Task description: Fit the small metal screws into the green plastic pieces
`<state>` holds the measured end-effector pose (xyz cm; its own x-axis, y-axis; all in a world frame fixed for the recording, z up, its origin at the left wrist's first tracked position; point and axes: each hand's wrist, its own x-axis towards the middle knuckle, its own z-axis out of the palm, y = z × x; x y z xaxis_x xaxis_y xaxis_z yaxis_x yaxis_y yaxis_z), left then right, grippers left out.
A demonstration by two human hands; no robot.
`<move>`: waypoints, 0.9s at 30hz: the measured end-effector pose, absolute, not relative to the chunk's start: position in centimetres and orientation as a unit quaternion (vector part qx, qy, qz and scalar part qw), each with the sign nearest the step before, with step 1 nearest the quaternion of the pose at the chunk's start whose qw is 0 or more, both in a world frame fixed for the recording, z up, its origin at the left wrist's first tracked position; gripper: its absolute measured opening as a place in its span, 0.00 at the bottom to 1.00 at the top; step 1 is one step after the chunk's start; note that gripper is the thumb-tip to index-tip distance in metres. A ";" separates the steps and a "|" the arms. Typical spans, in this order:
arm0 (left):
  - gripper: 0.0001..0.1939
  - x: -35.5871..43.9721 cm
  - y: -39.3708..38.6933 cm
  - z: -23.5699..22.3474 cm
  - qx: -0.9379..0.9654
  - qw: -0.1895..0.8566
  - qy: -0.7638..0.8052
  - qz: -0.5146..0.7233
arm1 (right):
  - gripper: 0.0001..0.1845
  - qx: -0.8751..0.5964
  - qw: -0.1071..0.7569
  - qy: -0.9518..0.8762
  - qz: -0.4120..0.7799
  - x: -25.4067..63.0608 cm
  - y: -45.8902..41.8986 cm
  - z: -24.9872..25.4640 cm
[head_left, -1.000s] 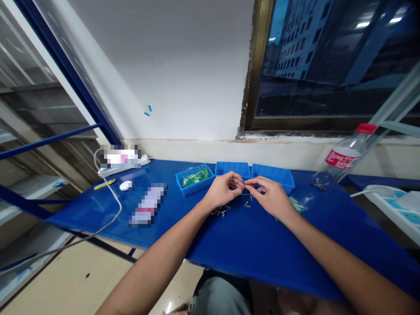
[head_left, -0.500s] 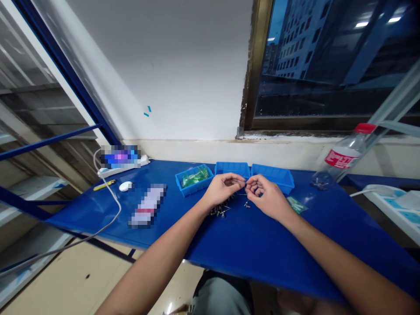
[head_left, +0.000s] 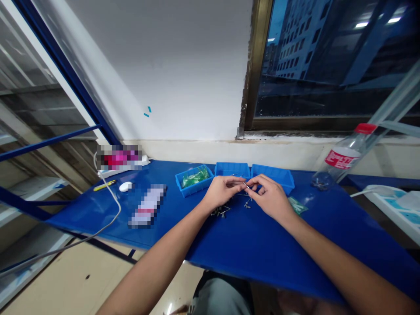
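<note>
Head view: on the blue table (head_left: 262, 249), well to the left of your left hand (head_left: 223, 192), lie a white computer mouse (head_left: 125, 187) and a yellow marker (head_left: 104, 185). Just beyond this hand stands a blue parts bin (head_left: 193, 180) with green pieces inside; it seems placed there for easy reach. Your left hand is almost closed, and its thumb and fingers pinch a thin metal piece (head_left: 246, 186), too small to tell exactly what it is. Just below this hand lies a small heap of metal pins (head_left: 220, 212). A second blue bin (head_left: 232, 169) stands beyond the gap between your hands. Your right hand (head_left: 269, 197) is curled too and holds the same piece from the other side, with loose pins (head_left: 247, 204) near it. Beyond this hand stands a third blue bin (head_left: 274, 172). To its right lie a small green bag (head_left: 297, 205) and, farther away, a clear plastic bottle (head_left: 343, 157).
</note>
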<state>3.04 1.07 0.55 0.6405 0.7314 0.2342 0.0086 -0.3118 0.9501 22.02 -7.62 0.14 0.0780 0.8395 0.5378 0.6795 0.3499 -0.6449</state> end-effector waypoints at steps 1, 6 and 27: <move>0.18 3.0 1.2 0.5 0.734 0.527 0.251 0.347 | 0.08 -0.560 0.466 -0.678 0.095 22.0 -7.6 0.1; 0.29 3.0 1.3 0.4 0.749 0.494 0.252 0.363 | 0.14 -0.557 0.476 -0.668 0.132 22.0 -7.4 0.0; 0.28 2.7 1.1 1.4 0.789 0.431 0.202 0.388 | 0.13 -0.553 0.490 -0.645 0.197 22.4 -7.3 -0.2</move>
